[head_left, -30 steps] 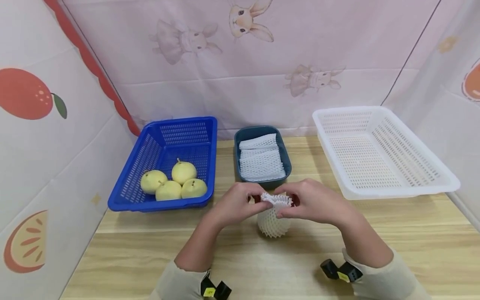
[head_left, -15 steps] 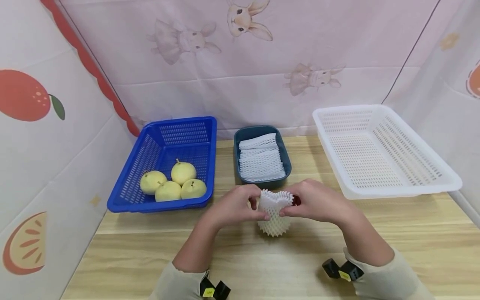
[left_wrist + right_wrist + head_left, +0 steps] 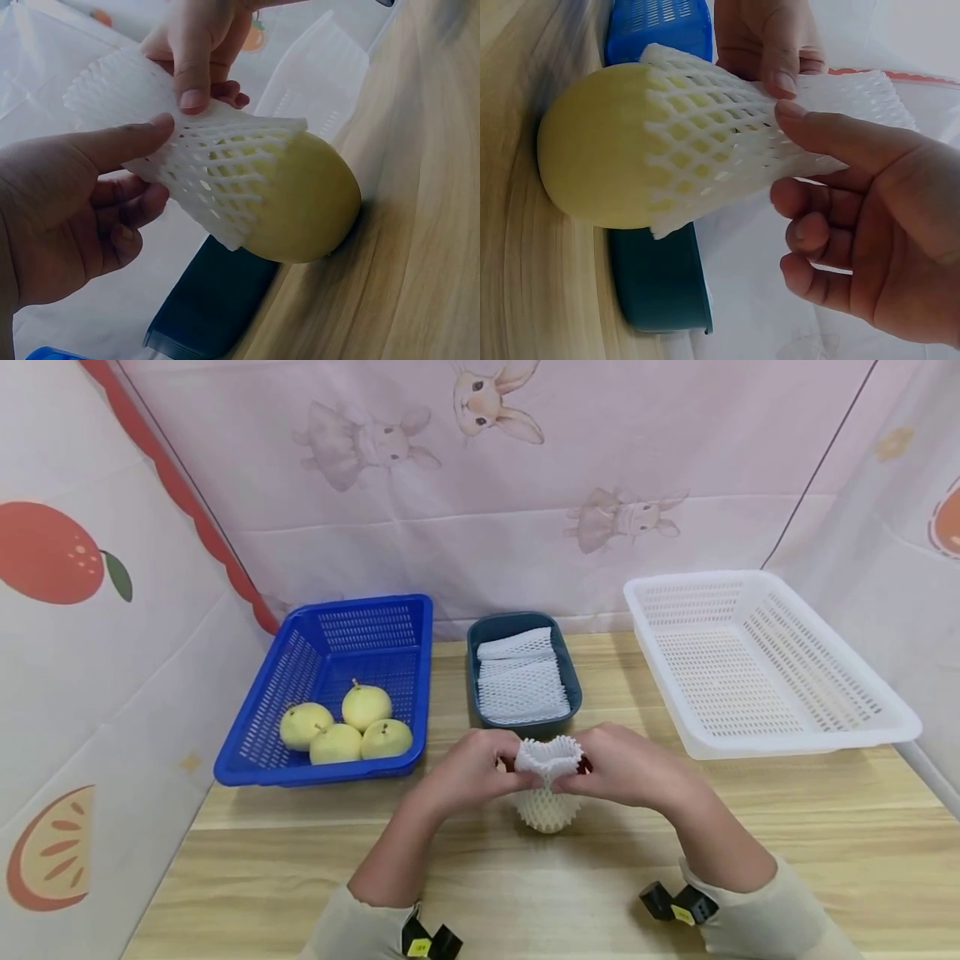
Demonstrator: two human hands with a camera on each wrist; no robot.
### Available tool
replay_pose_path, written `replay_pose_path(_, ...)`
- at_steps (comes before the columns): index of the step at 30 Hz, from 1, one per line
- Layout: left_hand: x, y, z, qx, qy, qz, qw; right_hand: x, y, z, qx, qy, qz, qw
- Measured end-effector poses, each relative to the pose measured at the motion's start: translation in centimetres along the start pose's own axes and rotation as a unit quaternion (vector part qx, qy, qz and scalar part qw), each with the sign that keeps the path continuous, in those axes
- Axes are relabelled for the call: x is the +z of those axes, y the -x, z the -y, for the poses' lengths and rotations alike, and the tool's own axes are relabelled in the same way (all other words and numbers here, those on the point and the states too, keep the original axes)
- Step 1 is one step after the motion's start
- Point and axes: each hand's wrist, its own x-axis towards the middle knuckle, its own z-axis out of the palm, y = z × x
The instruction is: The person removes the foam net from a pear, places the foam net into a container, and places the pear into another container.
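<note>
A yellow pear (image 3: 319, 202) stands on the table, its upper part inside a white foam net sleeve (image 3: 551, 756). The sleeve's lower edge sits partway down the pear, and its top is open above the fruit. My left hand (image 3: 477, 768) pinches the sleeve's left side between thumb and fingers. On the opposite side my right hand (image 3: 626, 766) pinches the sleeve too. In the right wrist view the pear's bare lower part (image 3: 592, 150) shows below the mesh. The pear's top is hidden by the sleeve.
A blue basket (image 3: 322, 774) with several pears (image 3: 367, 706) stands at the left. Behind the hands is a dark green bin (image 3: 566, 672) holding flat foam net sleeves (image 3: 521, 681). At the right stands a white basket (image 3: 772, 747). A printed cloth (image 3: 480, 560) hangs behind.
The sleeve's top has spread into a rounder opening. Both thumbs have shifted closer together on its near side, and more bare pear shows at the bottom.
</note>
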Motion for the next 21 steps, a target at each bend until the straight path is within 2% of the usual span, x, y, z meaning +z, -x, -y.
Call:
replay_pose_path(7, 0.27, 0.04, -0.33, 0.016, 0.022, -0.035, 0.999, 0.21, -0.09, -0.08, -0.025, -0.013, -0.034, 0.999)
replay_pose_path(13, 0.41, 0.11, -0.71, 0.03, 0.021, -0.086, 0.9957, 0.33, -0.13, 0.07, -0.034, -0.025, -0.071, 0.9966)
replay_pose_path(21, 0.72, 0.15, -1.03, 0.043, 0.068, -0.142, 0.9865, 0.87, -0.36, 0.08, -0.023, -0.069, -0.068, 0.9951)
